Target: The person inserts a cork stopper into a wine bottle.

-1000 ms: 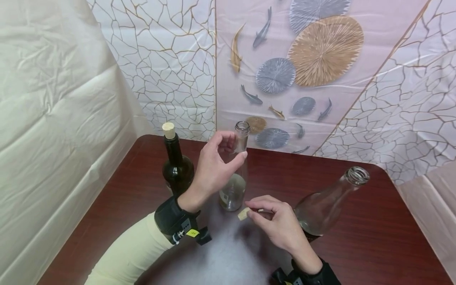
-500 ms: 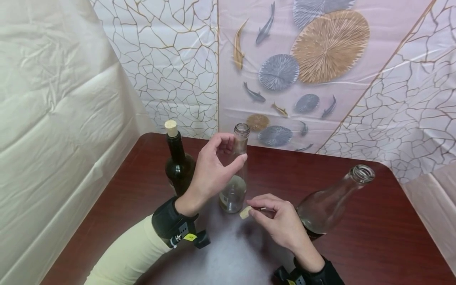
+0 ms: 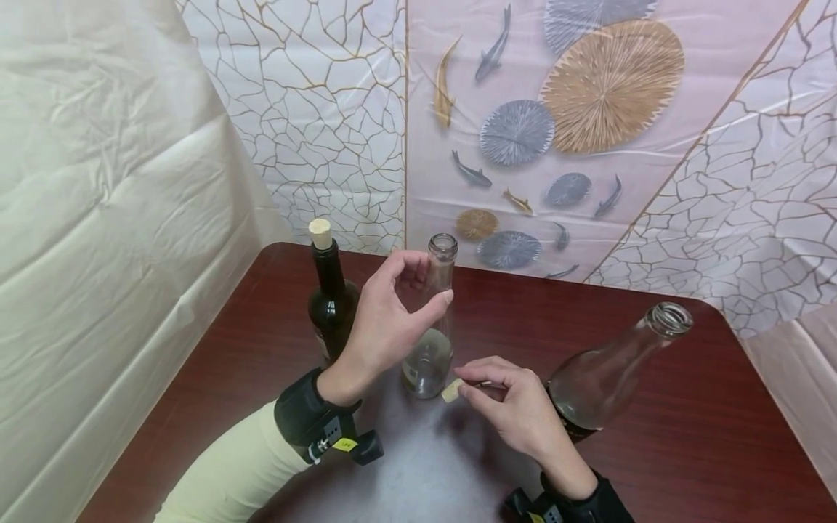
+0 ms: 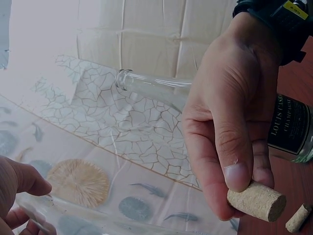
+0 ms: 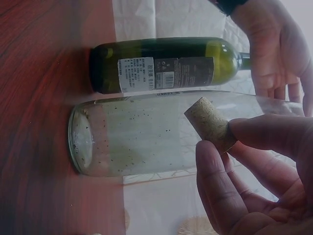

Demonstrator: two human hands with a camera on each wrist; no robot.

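Note:
In the head view my left hand [image 3: 397,305] holds a clear glass bottle [image 3: 428,363] by its neck, thumb on the near side and fingers behind. The bottle stands upright with an uncorked mouth. My right hand [image 3: 516,403] pinches a light cork [image 3: 451,391] between thumb and fingers, beside the bottle's base. The right wrist view shows this cork [image 5: 210,122] overlapping the clear bottle [image 5: 132,137], which has dark specks on its glass. In the left wrist view the right thumb presses on the cork [image 4: 257,201], and a second cork [image 4: 298,218] lies on the table.
A dark green bottle [image 3: 332,309] with a cork [image 3: 320,234] in its mouth stands left of the clear one. Another clear bottle [image 3: 591,385] with a black label [image 4: 288,125] stands uncorked at right. Patterned cloth [image 3: 340,123] hangs behind the dark red table [image 3: 693,436].
My left hand and the clear bottle have come slightly nearer, lower in the head view. The right hand keeps its pinch on the cork, almost still. The head view has shifted a little.

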